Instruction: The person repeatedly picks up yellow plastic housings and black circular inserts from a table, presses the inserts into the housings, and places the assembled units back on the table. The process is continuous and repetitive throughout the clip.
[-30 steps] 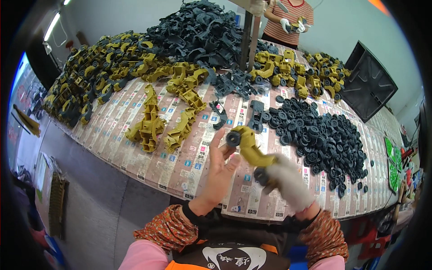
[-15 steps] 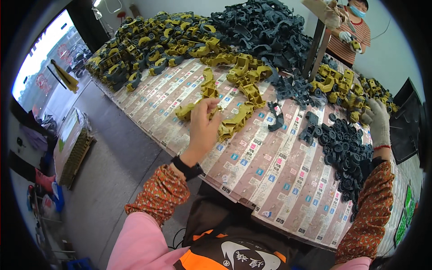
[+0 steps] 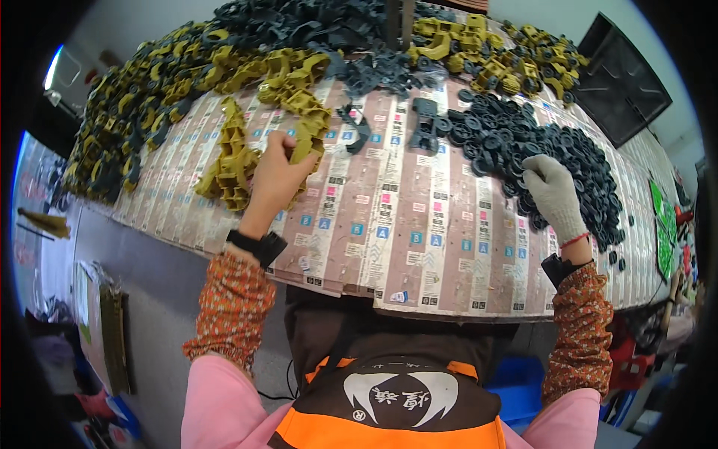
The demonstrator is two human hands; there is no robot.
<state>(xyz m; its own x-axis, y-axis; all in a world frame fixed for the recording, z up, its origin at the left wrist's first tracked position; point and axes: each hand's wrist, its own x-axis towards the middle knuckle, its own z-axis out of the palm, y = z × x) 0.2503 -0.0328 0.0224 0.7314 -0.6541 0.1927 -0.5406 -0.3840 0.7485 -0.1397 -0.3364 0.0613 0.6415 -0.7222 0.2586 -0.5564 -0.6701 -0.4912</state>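
My bare left hand [image 3: 278,176] reaches over the table with thumb and fingers closed around the edge of a yellow plastic toy truck body [image 3: 307,135]. More yellow bodies [image 3: 233,161] lie loose beside and beyond it. On the right, my gloved right hand [image 3: 555,193] rests at the near side of a heap of small dark toy wheels [image 3: 497,135]. Its fingers are curled together against the heap; what they pinch, if anything, is hidden. A dark chassis part [image 3: 425,123] with wheels lies left of the heap, and a curved dark piece [image 3: 356,131] lies between the hands.
A large mound of yellow and dark toy vehicles [image 3: 138,105] covers the table's left side. Dark plastic parts [image 3: 299,26] are piled at the back. Yellow toy vehicles [image 3: 490,52] sit at the far right near a black panel [image 3: 622,78]. The table edge [image 3: 464,314] faces me.
The view has turned, and the co-worker is out of sight. My right hand has come from the far-right yellow vehicles to the wheel heap. My left hand has closed on a yellow body.
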